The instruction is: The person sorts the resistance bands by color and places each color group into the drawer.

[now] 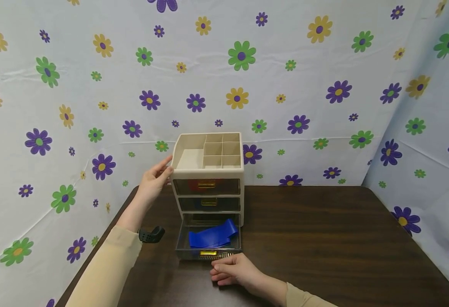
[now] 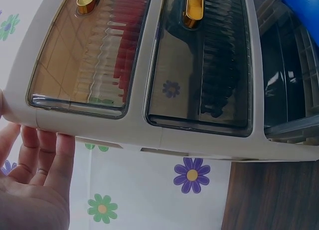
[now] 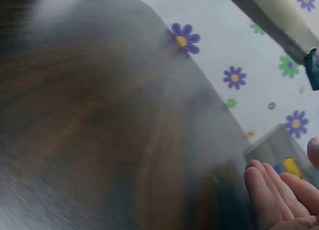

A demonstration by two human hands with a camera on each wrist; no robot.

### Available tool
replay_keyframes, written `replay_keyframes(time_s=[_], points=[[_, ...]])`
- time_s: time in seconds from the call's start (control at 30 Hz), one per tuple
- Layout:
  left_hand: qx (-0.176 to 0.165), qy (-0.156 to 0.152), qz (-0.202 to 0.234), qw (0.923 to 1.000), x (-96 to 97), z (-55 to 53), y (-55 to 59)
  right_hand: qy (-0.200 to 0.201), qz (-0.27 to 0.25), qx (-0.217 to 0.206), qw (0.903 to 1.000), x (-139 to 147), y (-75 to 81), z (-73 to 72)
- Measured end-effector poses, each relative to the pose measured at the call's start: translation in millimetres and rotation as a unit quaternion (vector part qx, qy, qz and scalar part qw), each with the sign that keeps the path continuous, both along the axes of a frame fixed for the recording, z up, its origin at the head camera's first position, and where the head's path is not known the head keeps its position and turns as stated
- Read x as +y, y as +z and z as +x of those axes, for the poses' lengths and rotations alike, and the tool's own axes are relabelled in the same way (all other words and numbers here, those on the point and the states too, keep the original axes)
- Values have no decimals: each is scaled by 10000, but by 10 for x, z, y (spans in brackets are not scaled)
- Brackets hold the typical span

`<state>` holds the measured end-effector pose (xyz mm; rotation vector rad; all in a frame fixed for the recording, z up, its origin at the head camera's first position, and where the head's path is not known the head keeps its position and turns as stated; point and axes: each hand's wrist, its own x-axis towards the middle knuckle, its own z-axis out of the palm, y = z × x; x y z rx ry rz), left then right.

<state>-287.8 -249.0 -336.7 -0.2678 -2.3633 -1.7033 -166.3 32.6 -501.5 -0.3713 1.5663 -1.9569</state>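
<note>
A cream desktop organizer (image 1: 208, 170) stands on the table, with sectioned trays on top and drawers below. My left hand (image 1: 154, 181) rests against its upper left side; in the left wrist view the extended fingers (image 2: 62, 157) touch the cabinet's edge. The bottom drawer (image 1: 182, 238) is pulled out and holds a folded blue strip (image 1: 211, 236). Just in front of that drawer is my right hand (image 1: 235, 270), near the gold handle (image 1: 208, 253). In the right wrist view its fingers (image 3: 264, 190) are loosely bent, the thumb apart, with nothing held.
The upper drawer (image 1: 220, 186), with something red behind its clear front, and the middle drawer (image 1: 228, 204), with dark contents, are closed. The dark wood table (image 1: 316, 243) extends to the right. A flower-patterned cloth (image 1: 301, 55) hangs behind and at both sides.
</note>
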Motion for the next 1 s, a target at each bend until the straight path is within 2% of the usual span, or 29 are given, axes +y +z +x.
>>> replay_keyframes(time_s=[0.1, 0.17, 0.23, 0.4, 0.53, 0.77, 1.0], points=[[-52, -22, 28, 10000, -4, 1, 1, -126, 27, -223, 9997, -27, -69, 26], [-147, -22, 19, 9999, 19, 48, 49, -272, -47, -366, 9989, -52, -110, 40], [-132, -20, 41, 9999, 17, 54, 44, -455, -154, -497, 9976, -82, -139, 49], [-59, -53, -4, 10000, 24, 97, 79, -737, -370, -744, 9938, -157, -148, 42], [-125, -58, -14, 9999, 70, 167, 181, -926, -428, -882, 9909, -190, -132, 16], [-23, 17, -56, 10000, -3, 20, 46, -1166, -500, -949, 9874, -204, -133, -2], [70, 33, -19, 10000, -10, -16, -16, -1311, -590, -922, 9853, -215, -116, -13]])
